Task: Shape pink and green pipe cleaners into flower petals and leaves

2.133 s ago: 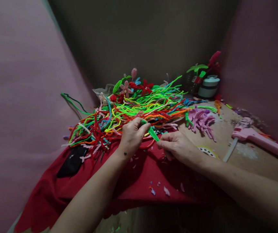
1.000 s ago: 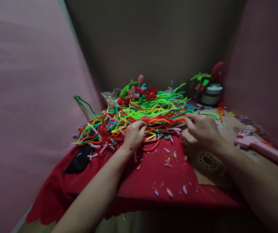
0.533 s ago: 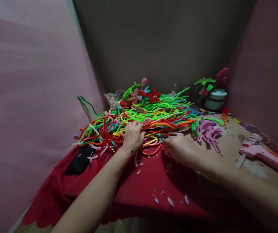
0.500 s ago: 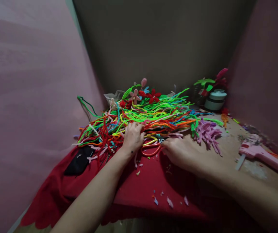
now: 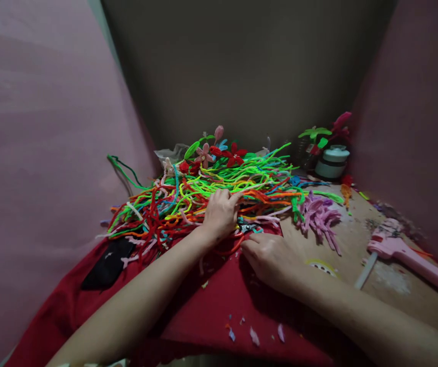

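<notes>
My left hand (image 5: 221,216) reaches onto a heap of colourful pipe cleaners (image 5: 219,181), its fingers curled down at the near edge. What lies under those fingertips is hidden. Lower and to the right, my right hand (image 5: 274,260) is closed just above the red cloth, knuckles up; I cannot make out anything in it. Between the hands lies a cutting tool (image 5: 246,228) with a metal head and a red loop handle (image 5: 234,246), partly covered by my left hand. My right fingertips are beside that handle.
Pipe-cleaner flowers (image 5: 234,154) lie behind the heap. A purple bundle (image 5: 320,216), a pink glue gun (image 5: 390,239) and a lidded jar (image 5: 331,162) are on the right. A black phone (image 5: 107,265) lies left on the red cloth (image 5: 203,316). Fluffy scraps are scattered in front.
The view has shifted a little. My left hand has moved right, over the tool's yellow handle. My right hand has come down nearer, uncovering the metal head.
</notes>
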A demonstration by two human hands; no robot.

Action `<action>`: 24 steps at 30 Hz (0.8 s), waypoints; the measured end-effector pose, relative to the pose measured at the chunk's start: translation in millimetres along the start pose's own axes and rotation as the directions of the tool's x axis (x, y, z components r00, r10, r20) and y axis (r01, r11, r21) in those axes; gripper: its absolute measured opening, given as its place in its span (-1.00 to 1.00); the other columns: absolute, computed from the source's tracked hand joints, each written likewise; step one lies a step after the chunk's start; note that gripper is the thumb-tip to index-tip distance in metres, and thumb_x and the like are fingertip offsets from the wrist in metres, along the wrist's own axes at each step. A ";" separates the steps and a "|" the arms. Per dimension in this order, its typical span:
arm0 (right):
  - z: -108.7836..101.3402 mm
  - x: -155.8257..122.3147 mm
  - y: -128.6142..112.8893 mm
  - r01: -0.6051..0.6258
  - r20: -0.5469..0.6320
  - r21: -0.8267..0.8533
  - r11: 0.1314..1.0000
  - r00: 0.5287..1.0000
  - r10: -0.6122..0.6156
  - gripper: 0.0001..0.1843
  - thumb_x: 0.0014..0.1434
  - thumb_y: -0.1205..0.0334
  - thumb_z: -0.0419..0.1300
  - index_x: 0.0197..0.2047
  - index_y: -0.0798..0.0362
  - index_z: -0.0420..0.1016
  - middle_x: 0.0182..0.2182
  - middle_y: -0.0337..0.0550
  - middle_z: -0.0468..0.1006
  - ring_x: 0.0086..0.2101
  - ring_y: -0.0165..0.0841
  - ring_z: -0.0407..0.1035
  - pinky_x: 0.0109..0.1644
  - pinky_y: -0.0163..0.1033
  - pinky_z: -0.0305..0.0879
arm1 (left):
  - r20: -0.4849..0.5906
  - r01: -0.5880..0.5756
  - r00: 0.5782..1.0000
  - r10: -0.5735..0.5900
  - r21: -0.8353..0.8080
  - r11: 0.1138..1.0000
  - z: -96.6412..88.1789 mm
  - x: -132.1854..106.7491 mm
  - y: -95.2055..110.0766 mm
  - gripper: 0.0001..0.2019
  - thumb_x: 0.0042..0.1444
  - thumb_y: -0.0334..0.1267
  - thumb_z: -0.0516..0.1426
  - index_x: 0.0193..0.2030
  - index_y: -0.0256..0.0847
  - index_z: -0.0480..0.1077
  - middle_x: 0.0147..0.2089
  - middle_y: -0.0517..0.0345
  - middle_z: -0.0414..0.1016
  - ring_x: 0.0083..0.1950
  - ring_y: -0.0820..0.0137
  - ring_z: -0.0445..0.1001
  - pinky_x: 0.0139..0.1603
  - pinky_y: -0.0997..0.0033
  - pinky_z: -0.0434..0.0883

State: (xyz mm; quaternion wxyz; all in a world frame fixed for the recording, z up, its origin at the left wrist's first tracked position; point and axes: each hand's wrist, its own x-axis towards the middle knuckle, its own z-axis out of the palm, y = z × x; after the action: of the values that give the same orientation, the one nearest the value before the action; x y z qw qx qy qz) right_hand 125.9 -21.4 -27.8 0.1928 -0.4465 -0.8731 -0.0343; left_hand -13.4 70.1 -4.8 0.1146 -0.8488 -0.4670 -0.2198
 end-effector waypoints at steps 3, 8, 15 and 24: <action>5.1 -1.9 4.2 0.010 -0.050 0.029 1.000 0.999 -0.009 -0.78 0.15 0.39 0.00 -0.44 0.12 0.42 -0.50 -0.13 0.47 -0.46 -0.40 0.32 -0.38 -0.31 0.09 | 0.015 0.061 0.998 -0.060 -0.143 0.988 10.0 15.0 -6.8 -0.78 0.06 -0.31 0.06 -0.15 -0.17 0.42 -0.22 0.02 0.36 -0.11 0.25 0.25 -0.07 0.25 0.21; 1.4 -4.2 6.4 -0.021 -0.115 0.120 0.993 0.993 0.034 -0.80 0.13 0.41 0.01 -0.40 0.11 0.45 -0.51 -0.14 0.45 -0.46 -0.39 0.31 -0.38 -0.31 0.12 | 0.180 0.276 0.961 -0.211 -0.553 0.786 22.8 28.7 -19.6 -0.92 -0.06 -0.35 0.10 -0.45 -0.22 0.43 -0.37 0.11 0.38 -0.18 0.32 0.31 -0.06 0.29 0.24; -18.6 17.0 25.0 -0.083 -0.122 0.354 0.932 0.984 0.134 -0.75 0.15 0.40 0.00 -0.17 0.07 0.45 -0.36 -0.12 0.48 -0.32 -0.37 0.36 -0.25 -0.30 0.25 | 0.427 0.493 0.870 -0.247 -0.736 0.464 20.5 35.4 -33.1 -0.83 -0.12 -0.21 0.07 -0.51 -0.31 0.35 -0.61 0.27 0.29 -0.56 0.53 0.27 -0.47 0.51 0.26; -6.9 71.1 78.4 -0.204 -0.220 0.260 0.944 0.939 0.264 -0.72 0.10 0.43 0.00 -0.15 0.08 0.44 -0.24 -0.07 0.45 -0.23 -0.32 0.37 -0.16 -0.26 0.27 | 0.546 0.572 0.820 -0.169 -0.783 0.246 9.0 34.5 -39.1 -0.79 -0.20 -0.17 0.15 -0.63 -0.30 0.33 -0.65 0.21 0.31 -0.62 0.55 0.21 -0.55 0.51 0.18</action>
State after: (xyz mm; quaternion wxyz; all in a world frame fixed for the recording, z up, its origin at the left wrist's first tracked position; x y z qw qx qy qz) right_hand 152.8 78.5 -4.1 0.3557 -0.5140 -0.7797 0.0354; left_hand -27.9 120.3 3.4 -0.5277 -0.6441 -0.4596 -0.3089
